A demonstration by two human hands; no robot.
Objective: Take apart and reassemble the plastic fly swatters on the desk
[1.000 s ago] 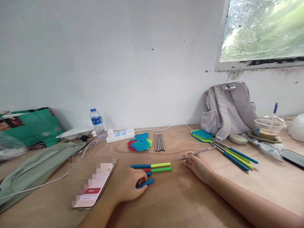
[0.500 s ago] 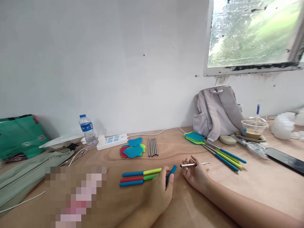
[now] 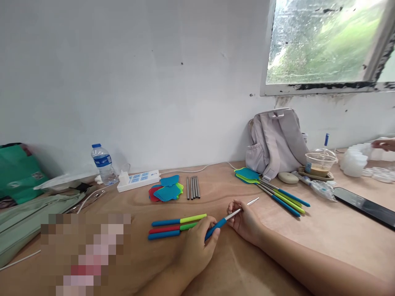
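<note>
My left hand (image 3: 200, 238) is closed around a blue handle sleeve (image 3: 217, 227), which points up to the right. Between the fingers of my right hand (image 3: 245, 220) is a thin metal rod (image 3: 236, 212) with a narrower tip. Its lower end meets the sleeve's upper end; I cannot tell how far it is inside. Beside my left hand lie more handle sleeves (image 3: 166, 223) in blue, red, green and yellow-green, partly hidden by it. Farther back are several metal rods (image 3: 193, 188) and a pile of flat coloured swatter heads (image 3: 168, 192).
Several swatters (image 3: 280, 197) with rods and handles lie at the right, near a backpack (image 3: 274, 142). Also there are a phone (image 3: 365, 207), a drink cup (image 3: 319, 164) and white containers (image 3: 354, 160), with another person's hand (image 3: 384, 144). A power strip (image 3: 138, 181) and water bottle (image 3: 104, 164) stand left.
The metal rod has tilted to line up with the blue sleeve, and their ends now meet. Another person's hand has appeared at the far right. The view has shifted slightly.
</note>
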